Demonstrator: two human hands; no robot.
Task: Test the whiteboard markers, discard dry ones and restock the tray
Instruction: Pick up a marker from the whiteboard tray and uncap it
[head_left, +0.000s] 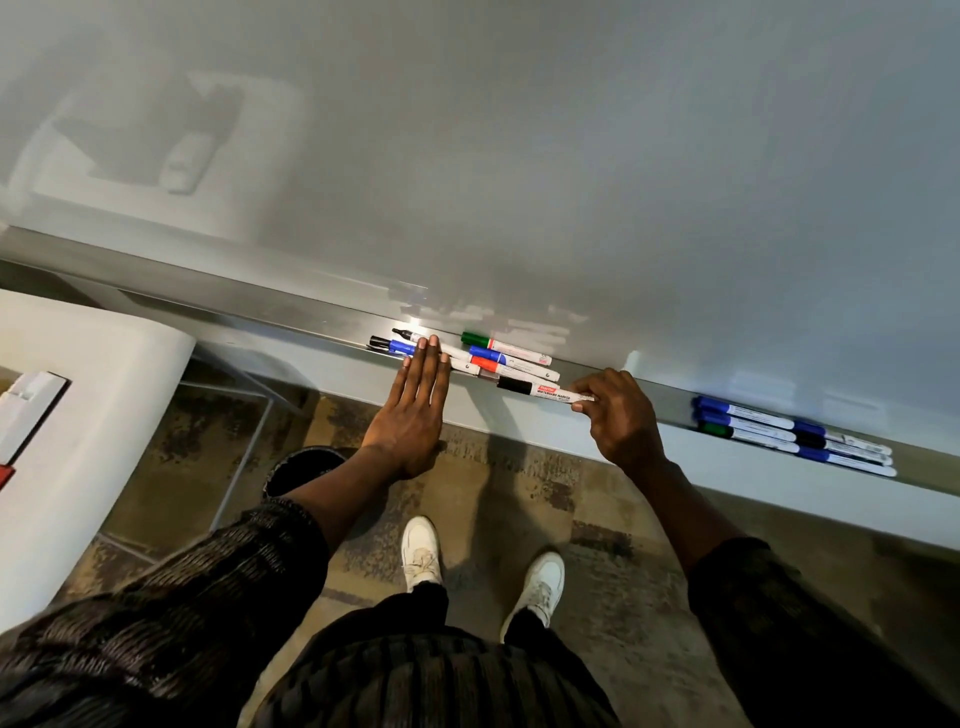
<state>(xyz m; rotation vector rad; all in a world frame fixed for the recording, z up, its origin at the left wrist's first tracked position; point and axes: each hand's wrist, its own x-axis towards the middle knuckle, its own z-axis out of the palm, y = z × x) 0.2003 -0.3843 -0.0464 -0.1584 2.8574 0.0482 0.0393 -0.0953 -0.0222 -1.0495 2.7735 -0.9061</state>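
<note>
A metal tray (654, 400) runs along the foot of the whiteboard (571, 156). Several markers lie in a loose cluster on it: a green-capped one (506, 347), a blue-capped one (511, 364), a red-capped one (488, 366) and others. My left hand (415, 415) lies flat, fingers together, its fingertips resting on the left markers of the cluster. My right hand (618, 415) pinches the white tail end of a black-capped marker (543, 389) that lies at the tray's front edge. A second group of blue and green markers (789, 434) lies on the tray farther right.
A dark round bin (301, 467) stands on the carpet below my left forearm. A white table (78, 415) with a red and white item is at the left. My white shoes (483, 566) stand close under the tray.
</note>
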